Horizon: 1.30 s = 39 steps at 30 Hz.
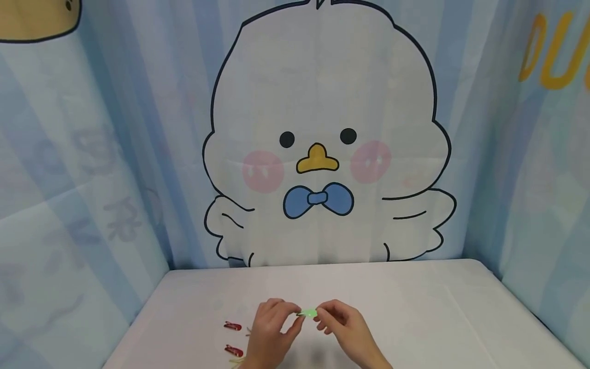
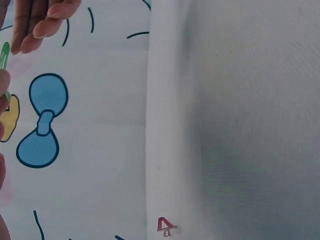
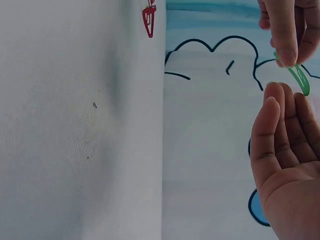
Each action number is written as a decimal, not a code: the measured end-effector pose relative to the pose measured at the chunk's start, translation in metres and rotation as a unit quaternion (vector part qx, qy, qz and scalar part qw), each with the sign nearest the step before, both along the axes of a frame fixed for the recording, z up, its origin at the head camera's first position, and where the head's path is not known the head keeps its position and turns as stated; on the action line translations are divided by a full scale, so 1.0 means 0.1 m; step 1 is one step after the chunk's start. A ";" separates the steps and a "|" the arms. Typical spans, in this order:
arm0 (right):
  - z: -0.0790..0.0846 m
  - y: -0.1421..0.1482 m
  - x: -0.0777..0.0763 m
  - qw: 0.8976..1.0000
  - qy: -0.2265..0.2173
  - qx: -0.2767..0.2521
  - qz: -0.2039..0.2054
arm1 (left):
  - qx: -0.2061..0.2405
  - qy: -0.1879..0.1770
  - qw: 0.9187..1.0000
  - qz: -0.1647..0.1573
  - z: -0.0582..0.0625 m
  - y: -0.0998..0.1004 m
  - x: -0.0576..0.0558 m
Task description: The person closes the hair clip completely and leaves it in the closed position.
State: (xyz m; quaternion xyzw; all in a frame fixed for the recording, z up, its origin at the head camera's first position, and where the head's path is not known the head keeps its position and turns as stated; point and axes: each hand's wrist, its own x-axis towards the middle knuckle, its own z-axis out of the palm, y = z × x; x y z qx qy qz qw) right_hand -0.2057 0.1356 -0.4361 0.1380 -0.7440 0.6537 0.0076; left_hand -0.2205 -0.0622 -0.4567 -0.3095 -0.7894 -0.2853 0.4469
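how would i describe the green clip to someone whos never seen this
Below the big bird drawing is a white table. Above it, the left hand pinches a clip beside the right hand. It is bright green; the red clips lie left of it.

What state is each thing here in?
Green clip: held up; open or snapped shut unclear.
Left hand: pinching that clip.
Right hand: at the clip's other end, grip unclear.
Farther red clip: lying on the table.
Nearer red clip: lying there.
Yellowish piece: partly hidden.
Backdrop: hanging.
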 end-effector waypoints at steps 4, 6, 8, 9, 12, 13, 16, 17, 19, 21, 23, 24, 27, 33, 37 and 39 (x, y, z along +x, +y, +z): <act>0.00 -0.01 0.00 1.000 -0.020 -0.011 0.006 | -0.010 0.018 1.000 -0.012 -0.04 -0.01 0.00; 0.00 -0.01 0.01 1.000 -0.025 -0.013 0.009 | -0.012 0.032 0.999 -0.018 -0.06 -0.01 -0.01; 0.00 -0.01 0.01 1.000 -0.025 -0.015 0.010 | -0.013 0.050 0.998 -0.024 -0.08 0.00 -0.02; 0.00 -0.01 0.02 1.000 -0.024 -0.014 0.010 | -0.012 0.058 0.998 -0.028 -0.09 0.02 -0.02; 0.02 -0.01 0.03 1.000 -0.019 -0.008 0.008 | -0.005 0.057 0.998 -0.039 -0.11 0.05 -0.02; 0.02 0.00 0.03 1.000 -0.019 -0.008 0.007 | 0.001 0.040 0.998 -0.041 -0.12 0.06 -0.01; 0.04 0.03 0.03 1.000 -0.022 -0.006 0.004 | 0.043 -0.067 0.995 -0.059 -0.11 0.09 0.03; 0.04 0.03 0.03 1.000 -0.025 -0.007 0.003 | 0.062 -0.118 0.989 -0.066 -0.10 0.10 0.04; 0.04 0.05 0.02 0.999 -0.035 -0.014 0.004 | 0.103 -0.220 0.967 -0.080 -0.07 0.11 0.07; 0.04 0.06 0.02 0.999 -0.043 -0.019 0.009 | 0.141 -0.310 0.936 -0.094 -0.03 0.12 0.09; 0.04 0.07 0.01 0.999 -0.047 -0.021 0.018 | 0.168 -0.377 0.905 -0.107 0.02 0.12 0.09; 0.04 0.07 0.01 0.998 -0.048 -0.022 0.024 | 0.179 -0.402 0.891 -0.112 0.04 0.11 0.09; 0.04 0.07 0.01 0.998 -0.049 -0.019 0.036 | 0.208 -0.452 0.857 -0.131 0.06 0.10 0.08; 0.04 0.08 0.01 0.998 -0.050 -0.018 0.037 | 0.249 -0.485 0.823 -0.162 0.09 0.07 0.06; 0.05 0.08 0.00 0.998 -0.049 -0.014 0.031 | 0.258 -0.491 0.813 -0.177 0.11 0.05 0.06; 0.05 0.09 0.00 0.999 -0.045 -0.011 0.027 | 0.258 -0.498 0.807 -0.184 0.12 0.04 0.06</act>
